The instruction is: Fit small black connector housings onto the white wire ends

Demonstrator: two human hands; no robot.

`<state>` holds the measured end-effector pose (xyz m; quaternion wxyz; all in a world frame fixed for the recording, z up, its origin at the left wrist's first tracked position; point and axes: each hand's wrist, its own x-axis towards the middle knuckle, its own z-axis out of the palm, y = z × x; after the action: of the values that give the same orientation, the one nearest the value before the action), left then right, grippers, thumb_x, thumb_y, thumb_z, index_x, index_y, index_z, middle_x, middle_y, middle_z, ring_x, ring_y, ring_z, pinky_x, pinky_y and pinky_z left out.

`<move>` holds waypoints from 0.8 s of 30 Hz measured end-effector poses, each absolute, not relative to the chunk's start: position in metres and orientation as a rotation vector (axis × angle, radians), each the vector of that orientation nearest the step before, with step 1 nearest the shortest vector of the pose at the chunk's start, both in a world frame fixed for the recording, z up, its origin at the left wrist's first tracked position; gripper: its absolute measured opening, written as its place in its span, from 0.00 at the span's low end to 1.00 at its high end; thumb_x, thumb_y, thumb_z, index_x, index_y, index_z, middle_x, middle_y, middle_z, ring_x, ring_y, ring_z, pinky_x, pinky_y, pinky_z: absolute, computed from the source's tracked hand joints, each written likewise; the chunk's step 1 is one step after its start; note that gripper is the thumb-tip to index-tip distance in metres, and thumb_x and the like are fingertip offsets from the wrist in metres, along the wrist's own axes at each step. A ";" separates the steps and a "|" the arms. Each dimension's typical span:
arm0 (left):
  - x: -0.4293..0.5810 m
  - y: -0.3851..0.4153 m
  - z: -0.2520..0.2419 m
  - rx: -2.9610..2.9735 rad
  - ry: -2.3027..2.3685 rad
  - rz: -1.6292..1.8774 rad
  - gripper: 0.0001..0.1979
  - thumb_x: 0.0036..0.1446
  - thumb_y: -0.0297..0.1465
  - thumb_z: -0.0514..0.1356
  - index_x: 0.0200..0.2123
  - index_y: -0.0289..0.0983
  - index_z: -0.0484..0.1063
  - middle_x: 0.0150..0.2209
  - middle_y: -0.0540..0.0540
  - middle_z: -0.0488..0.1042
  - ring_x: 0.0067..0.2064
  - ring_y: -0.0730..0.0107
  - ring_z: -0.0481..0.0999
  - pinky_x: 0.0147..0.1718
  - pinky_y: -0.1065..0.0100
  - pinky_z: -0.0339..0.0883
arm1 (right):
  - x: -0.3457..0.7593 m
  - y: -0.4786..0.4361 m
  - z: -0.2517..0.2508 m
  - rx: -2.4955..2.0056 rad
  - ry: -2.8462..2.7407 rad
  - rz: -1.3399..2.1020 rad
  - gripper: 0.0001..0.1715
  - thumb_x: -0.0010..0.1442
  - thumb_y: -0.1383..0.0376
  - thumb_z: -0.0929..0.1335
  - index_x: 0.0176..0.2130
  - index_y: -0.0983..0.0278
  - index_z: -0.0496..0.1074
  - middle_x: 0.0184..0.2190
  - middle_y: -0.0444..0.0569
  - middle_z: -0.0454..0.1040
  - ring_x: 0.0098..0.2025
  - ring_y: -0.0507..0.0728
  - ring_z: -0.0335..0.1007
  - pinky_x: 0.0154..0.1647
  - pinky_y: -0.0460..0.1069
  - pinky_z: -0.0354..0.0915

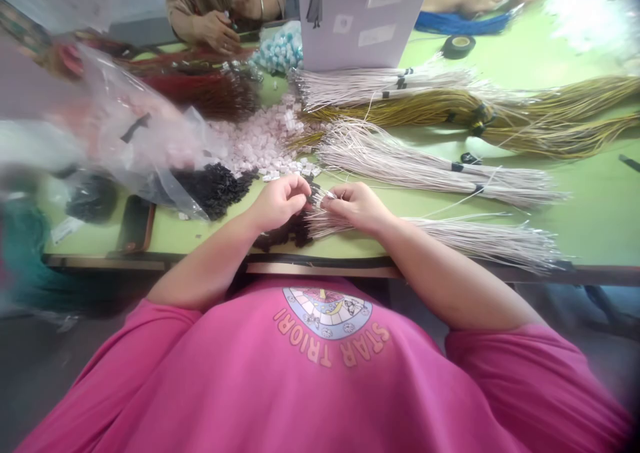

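Past the tabletop's (pixel 595 223) near edge, the right hand's (pixel 356 205) fingers pinch white wires (pixel 325 196); the left hand's (pixel 281 203) fingers curl beside them, grip unclear. Beyond, a green strip leaves room before a farther white bundle (pixel 410 163).

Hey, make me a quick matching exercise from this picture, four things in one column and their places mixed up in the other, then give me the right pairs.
Things
1. Phone
2. Tape roll
3. Nearest white wire bundle
4. Yellow wire bundle

Places
A. Between other white wires
B. Passing under the right hand
C. Near the front edge of the table, left of the left hand
D. Just in front of the blue wires

Right pairs
1-C, 2-D, 3-B, 4-A
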<state>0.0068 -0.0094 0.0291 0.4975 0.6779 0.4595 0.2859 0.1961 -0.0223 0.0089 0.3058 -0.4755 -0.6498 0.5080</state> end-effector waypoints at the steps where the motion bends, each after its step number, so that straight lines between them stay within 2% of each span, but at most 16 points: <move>1: 0.008 -0.009 0.027 1.618 1.105 0.708 0.06 0.44 0.22 0.54 0.30 0.34 0.65 0.24 0.52 0.70 0.23 0.80 0.66 0.22 0.76 0.59 | 0.196 -0.023 0.009 -1.256 -1.745 1.311 0.15 0.51 0.58 0.64 0.22 0.67 0.65 0.17 0.40 0.58 0.20 0.45 0.50 0.21 0.43 0.49; 5: 0.006 -0.008 0.022 1.580 1.082 0.741 0.05 0.42 0.23 0.58 0.27 0.34 0.66 0.24 0.52 0.69 0.25 0.79 0.67 0.25 0.74 0.62 | 0.194 -0.023 0.009 -1.276 -1.817 1.176 0.17 0.52 0.58 0.64 0.20 0.67 0.63 0.16 0.40 0.54 0.21 0.45 0.48 0.22 0.44 0.47; 10: 0.004 -0.008 0.016 1.542 1.097 0.809 0.10 0.41 0.30 0.64 0.26 0.33 0.66 0.24 0.52 0.68 0.25 0.79 0.67 0.26 0.74 0.63 | 0.194 -0.024 0.007 -1.320 -1.806 1.114 0.17 0.52 0.58 0.63 0.20 0.67 0.63 0.16 0.40 0.53 0.21 0.46 0.48 0.22 0.44 0.47; 13: 0.005 -0.009 0.015 1.537 1.103 0.838 0.11 0.42 0.30 0.64 0.33 0.34 0.71 0.25 0.52 0.70 0.26 0.78 0.68 0.28 0.72 0.64 | 0.195 -0.024 0.008 -1.321 -1.812 1.124 0.17 0.52 0.58 0.63 0.19 0.67 0.62 0.16 0.40 0.53 0.21 0.46 0.48 0.22 0.44 0.47; 16: 0.006 -0.011 0.017 1.609 1.096 0.800 0.13 0.45 0.30 0.62 0.37 0.34 0.73 0.29 0.48 0.74 0.31 0.73 0.72 0.35 0.68 0.66 | 0.195 -0.025 0.010 -1.314 -1.820 1.131 0.16 0.52 0.58 0.63 0.20 0.66 0.63 0.16 0.40 0.54 0.21 0.46 0.49 0.23 0.45 0.48; 19: 0.004 -0.012 0.021 1.664 1.111 0.774 0.09 0.45 0.31 0.62 0.32 0.33 0.73 0.31 0.47 0.75 0.33 0.71 0.72 0.35 0.68 0.66 | 0.196 -0.025 0.012 -1.304 -1.805 1.148 0.16 0.52 0.58 0.63 0.21 0.66 0.64 0.17 0.41 0.56 0.22 0.47 0.50 0.24 0.45 0.50; 24: 0.002 -0.011 0.021 1.650 1.045 0.850 0.09 0.43 0.31 0.64 0.27 0.34 0.67 0.27 0.49 0.71 0.29 0.75 0.70 0.30 0.71 0.65 | 0.198 -0.024 0.011 -1.277 -1.825 1.148 0.16 0.52 0.58 0.63 0.21 0.66 0.64 0.18 0.41 0.57 0.23 0.47 0.50 0.24 0.45 0.49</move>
<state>0.0019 -0.0106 0.0209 0.4844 0.6776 0.4293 0.3491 0.1982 -0.0241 0.0114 0.3126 -0.4839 -0.6919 0.4351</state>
